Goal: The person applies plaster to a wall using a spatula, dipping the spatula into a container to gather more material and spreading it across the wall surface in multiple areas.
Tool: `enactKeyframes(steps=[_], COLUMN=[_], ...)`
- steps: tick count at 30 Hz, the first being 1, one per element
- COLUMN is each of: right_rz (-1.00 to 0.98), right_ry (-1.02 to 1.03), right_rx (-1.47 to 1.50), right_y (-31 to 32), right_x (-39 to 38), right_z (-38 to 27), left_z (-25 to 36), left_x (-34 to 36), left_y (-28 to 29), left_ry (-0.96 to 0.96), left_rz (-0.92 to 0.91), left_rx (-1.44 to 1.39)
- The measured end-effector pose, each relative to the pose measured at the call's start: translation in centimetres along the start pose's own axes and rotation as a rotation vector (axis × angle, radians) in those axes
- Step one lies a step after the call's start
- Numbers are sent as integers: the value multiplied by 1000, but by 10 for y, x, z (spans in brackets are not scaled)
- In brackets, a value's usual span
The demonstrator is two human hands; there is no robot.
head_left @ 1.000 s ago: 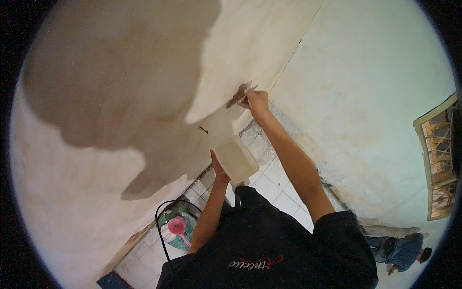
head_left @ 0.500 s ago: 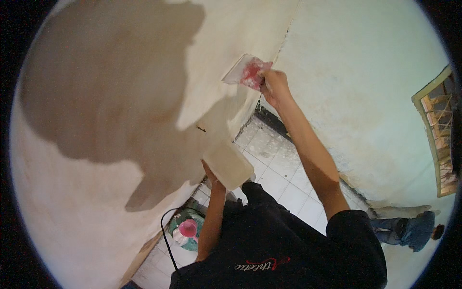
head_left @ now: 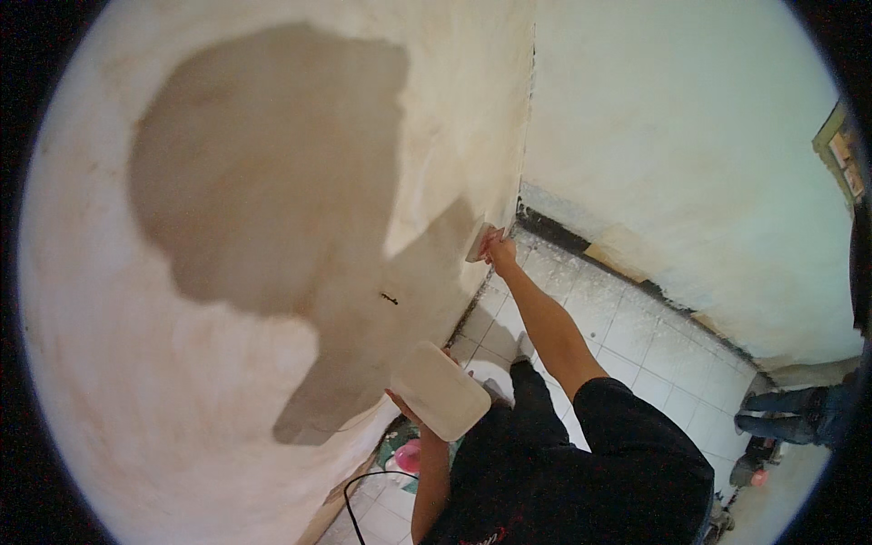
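Observation:
My right hand [head_left: 500,252] grips a flat putty scraper [head_left: 476,243], its pale blade against the lower part of the plastered left wall [head_left: 445,118], close to the corner. Before my body, my left hand [head_left: 407,409] supports a cream-coloured rectangular plastic tub [head_left: 441,392] from beneath and the side. Fingertips show at its far and left edges, while the palm is hidden behind it. What the tub contains cannot be made out.
White floor tiles [head_left: 627,331] lie below. A dark skirting strip [head_left: 554,230] edges the right wall. A pink container [head_left: 408,457] and a black cable [head_left: 350,495] are at lower left. Another person's jeans [head_left: 786,413] show far right, near a window frame [head_left: 840,150].
My right hand and the scraper have moved down the wall toward the floor. The tub has shifted slightly right and lower in the picture, as the whole view has also moved.

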State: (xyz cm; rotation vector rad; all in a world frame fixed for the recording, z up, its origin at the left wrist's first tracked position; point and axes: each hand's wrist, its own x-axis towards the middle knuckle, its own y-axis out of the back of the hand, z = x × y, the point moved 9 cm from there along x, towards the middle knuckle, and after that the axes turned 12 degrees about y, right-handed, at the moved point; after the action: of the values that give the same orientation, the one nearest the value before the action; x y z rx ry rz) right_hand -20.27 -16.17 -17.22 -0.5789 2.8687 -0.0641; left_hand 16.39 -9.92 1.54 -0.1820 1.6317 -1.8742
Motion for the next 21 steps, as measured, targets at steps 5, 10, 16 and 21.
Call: enactKeyframes(steps=[5,10,16,21], right_rz=[-19,-154,-248,-297], right_ry=[-14,13,64,254], right_rx=[94,309,328,318], right_y=[10,-42,-44,-52], right_x=[46,-20,-43,-72], right_z=[35,-26,-144,-255], left_z=[-17,-12,-9,-7], left_x=[5,-15,-3,5], left_y=[-18,43,34,3], left_ry=[53,36,8,40], left_rz=[-82,42,0,-192], left_rx=[-76,-230,-130,-124])
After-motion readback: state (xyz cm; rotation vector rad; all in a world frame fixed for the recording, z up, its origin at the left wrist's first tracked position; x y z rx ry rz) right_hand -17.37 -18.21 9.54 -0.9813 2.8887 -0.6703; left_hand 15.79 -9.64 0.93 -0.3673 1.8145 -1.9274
